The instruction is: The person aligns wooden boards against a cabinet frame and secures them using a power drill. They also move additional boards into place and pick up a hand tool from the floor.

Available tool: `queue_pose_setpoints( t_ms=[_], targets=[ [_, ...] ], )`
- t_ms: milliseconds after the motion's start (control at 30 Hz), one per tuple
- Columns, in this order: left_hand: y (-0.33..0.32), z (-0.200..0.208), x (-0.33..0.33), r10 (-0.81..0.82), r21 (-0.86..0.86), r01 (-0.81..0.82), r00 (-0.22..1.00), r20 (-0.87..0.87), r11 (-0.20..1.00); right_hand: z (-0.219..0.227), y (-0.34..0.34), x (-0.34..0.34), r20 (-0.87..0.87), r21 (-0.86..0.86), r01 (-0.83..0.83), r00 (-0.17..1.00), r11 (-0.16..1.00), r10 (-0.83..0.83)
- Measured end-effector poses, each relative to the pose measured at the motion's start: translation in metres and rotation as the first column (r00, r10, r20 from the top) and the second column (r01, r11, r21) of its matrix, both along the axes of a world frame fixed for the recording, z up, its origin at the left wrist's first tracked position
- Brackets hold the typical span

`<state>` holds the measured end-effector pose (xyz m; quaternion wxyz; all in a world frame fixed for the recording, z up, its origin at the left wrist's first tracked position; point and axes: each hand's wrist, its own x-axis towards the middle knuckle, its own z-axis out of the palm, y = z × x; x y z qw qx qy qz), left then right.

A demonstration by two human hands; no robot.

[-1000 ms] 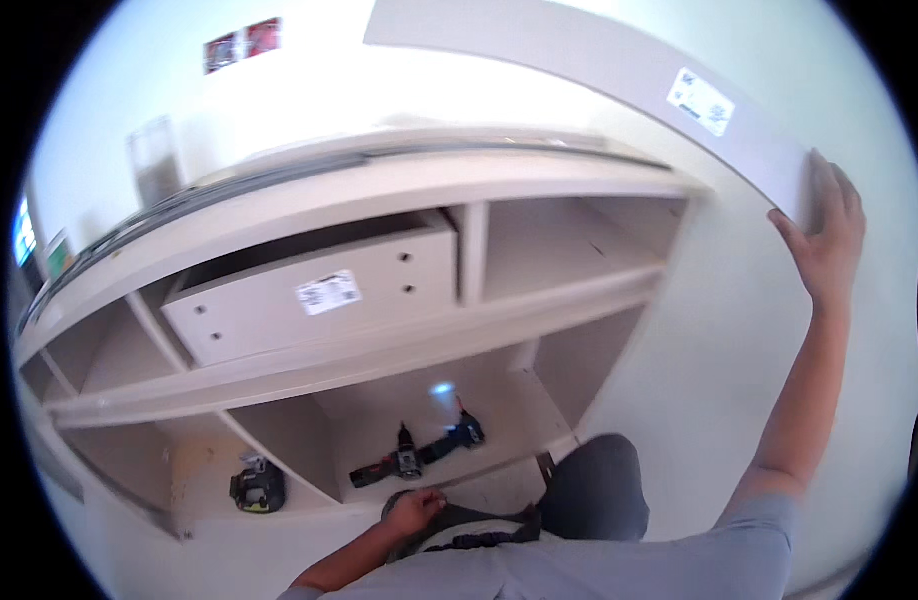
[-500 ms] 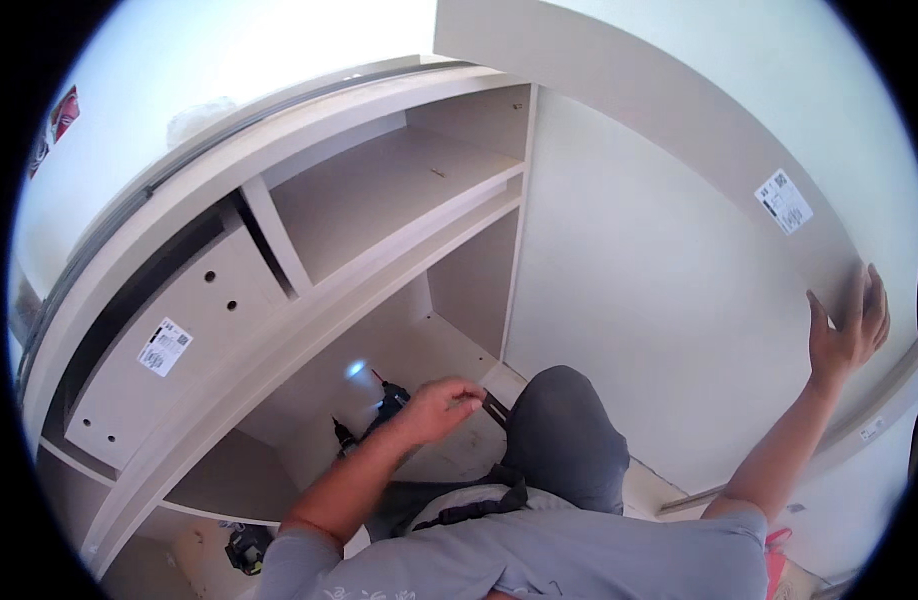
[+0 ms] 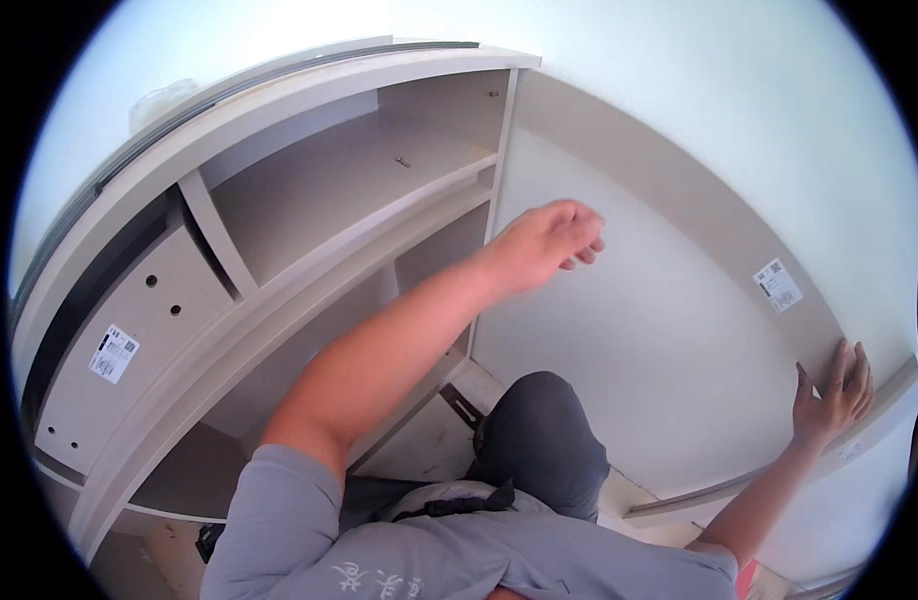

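My right hand is at the right end of a long beige board, fingers and thumb spread against it, holding it along the white wall. A white label is stuck near that end. The board's far left end meets the corner of a beige cabinet. My left hand is raised in front of the pale panel under the board. Its fingers are loosely curved, and nothing shows in them. On the floor by my knee lies a dark slotted flat piece.
Screw-like fittings stick up from the cabinet's upper shelf. On the left, a labelled panel with round holes sits in a bay. A dark metal rail runs along the top edge. My bent knee is close to the pale panel.
The board has come down and left onto the cabinet corner line, with my right hand lower. My left hand has risen from beside my knee, leaving the dark slotted piece behind.
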<state>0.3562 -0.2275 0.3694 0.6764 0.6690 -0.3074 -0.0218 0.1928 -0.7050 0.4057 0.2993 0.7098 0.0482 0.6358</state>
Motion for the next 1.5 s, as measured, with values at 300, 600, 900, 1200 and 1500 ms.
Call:
queue_pose_setpoints(
  t_ms=[300,600,900,1200,1500],
  targets=[
    [-0.038,0.032,0.060,0.012,-0.168,-0.062,0.959,-0.283,0.984,0.002,0.013,0.020,0.024,-0.060,0.072,0.997,0.996,-0.071],
    [-0.063,0.030,0.081,0.222,-0.153,-0.277,0.927,-0.303,0.948,-0.002,0.005,0.032,-0.071,-0.008,0.103,0.992,0.995,-0.104],
    [-0.042,0.034,0.100,0.361,-0.250,-0.461,0.862,-0.357,0.852,0.037,0.040,0.079,-0.136,-0.072,0.066,0.988,0.995,-0.075],
    [-0.038,0.032,0.106,0.322,-0.309,-0.448,0.866,-0.383,0.839,0.046,0.108,0.108,-0.202,-0.032,0.000,0.979,0.999,-0.007],
    [-0.032,0.019,0.105,0.259,-0.269,-0.391,0.870,-0.419,0.880,0.057,0.207,0.165,-0.302,-0.027,-0.111,0.948,0.993,0.098]
  ],
)
